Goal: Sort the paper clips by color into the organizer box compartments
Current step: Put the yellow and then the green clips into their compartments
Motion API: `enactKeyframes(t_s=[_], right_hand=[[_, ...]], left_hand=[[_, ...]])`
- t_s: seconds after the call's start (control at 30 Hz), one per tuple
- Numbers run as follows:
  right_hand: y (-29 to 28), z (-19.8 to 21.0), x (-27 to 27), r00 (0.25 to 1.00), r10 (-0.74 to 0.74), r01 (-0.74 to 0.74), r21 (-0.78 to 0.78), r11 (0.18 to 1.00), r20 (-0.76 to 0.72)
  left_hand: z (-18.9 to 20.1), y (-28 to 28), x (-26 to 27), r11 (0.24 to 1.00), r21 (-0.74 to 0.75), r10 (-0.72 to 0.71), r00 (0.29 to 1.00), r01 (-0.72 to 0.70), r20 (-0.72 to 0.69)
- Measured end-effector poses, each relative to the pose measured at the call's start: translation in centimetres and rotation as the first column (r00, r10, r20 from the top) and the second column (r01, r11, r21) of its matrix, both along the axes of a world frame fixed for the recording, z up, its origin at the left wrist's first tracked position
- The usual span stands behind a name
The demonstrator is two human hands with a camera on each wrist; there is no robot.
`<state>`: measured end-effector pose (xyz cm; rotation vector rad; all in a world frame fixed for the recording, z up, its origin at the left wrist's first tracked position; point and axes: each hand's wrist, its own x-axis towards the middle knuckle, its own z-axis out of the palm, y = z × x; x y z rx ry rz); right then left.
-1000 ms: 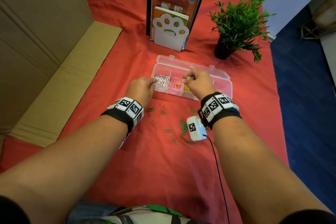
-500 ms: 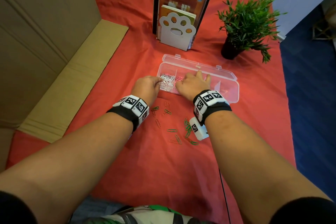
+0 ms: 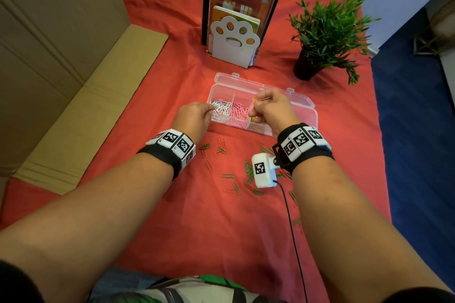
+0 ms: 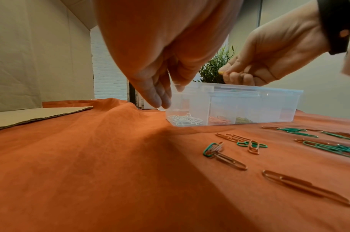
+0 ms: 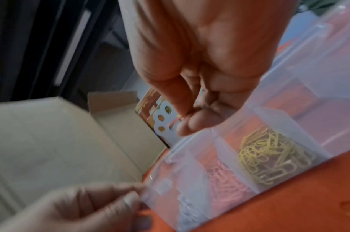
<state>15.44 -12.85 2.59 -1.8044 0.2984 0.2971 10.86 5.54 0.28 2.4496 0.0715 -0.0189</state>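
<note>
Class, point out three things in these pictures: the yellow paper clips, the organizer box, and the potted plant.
yellow paper clips [image 5: 269,155]: right wrist view, middle of the pile.
organizer box [image 4: 289,106]: left wrist view, its clear front wall.
potted plant [image 3: 327,29]: head view, its green leaves.

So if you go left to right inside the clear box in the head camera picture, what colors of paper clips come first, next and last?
Inside the organizer box: white paper clips → pink paper clips → yellow paper clips, partly hidden by the right hand. Whatever lies further right can't be made out.
</note>
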Motion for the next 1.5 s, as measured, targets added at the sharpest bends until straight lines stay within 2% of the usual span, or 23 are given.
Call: enactKeyframes(t_s=[0.1,0.23,0.43,0.63,0.83,1.1,1.33,1.4,1.5], right_hand=[[-0.4,0.3,-0.5,0.994,-0.059,0.082,0.259,0.962,-0.096],[-0.5,0.2,-0.9,0.976,-0.11,0.181,0.42,0.889,-0.187],[-1.1,0.3,-0.7,0.948,-0.142,0.237,0.336,0.912,-0.286],[-2.4,0.7,-0.8,0.908,-0.169,0.321,0.376,0.869,-0.384],[-3.4,0.5,-0.4,0.932,-0.189,0.271,0.246,0.931,-0.31],[-3.5,0.9,-0.5,0.964,-0.146,0.191,0.196,0.962,-0.222],[-3.1,0.6,-0.1,0.978,-0.183,0.183,-0.009,0.983,-0.103],[-3.2,0.7,-0.3,0.989,-0.132,0.124,-0.104,0.987,-0.072],[-3.4,0.8,-0.6,0.995,0.048,-0.074,-0.312,0.947,-0.089]], left_hand=[[0.0,0.0,0.0,1.0,-0.001,-0.002,1.0,0.002,-0.003],[-0.1,0.0,0.0,1.0,0.008,-0.006,1.0,0.006,-0.001],[-0.1,-0.1,0.0,1.0,0.004,0.004,1.0,-0.004,-0.002],[-0.1,-0.1,-0.1,1.0,-0.002,0.004,1.0,-0.004,0.002],[-0.1,-0.1,0.0,1.0,-0.016,0.014,1.0,-0.014,0.001],[-0.2,-0.1,-0.2,1.0,-0.005,0.004,1.0,-0.003,0.021],[-0.6,-0.1,-0.5,1.0,-0.011,0.01,0.999,-0.009,0.051],[-0.7,0.0,-0.5,1.0,-0.013,0.003,0.998,-0.002,0.06],[-1.1,0.1,-0.8,1.0,-0.017,-0.008,0.997,0.01,0.082]])
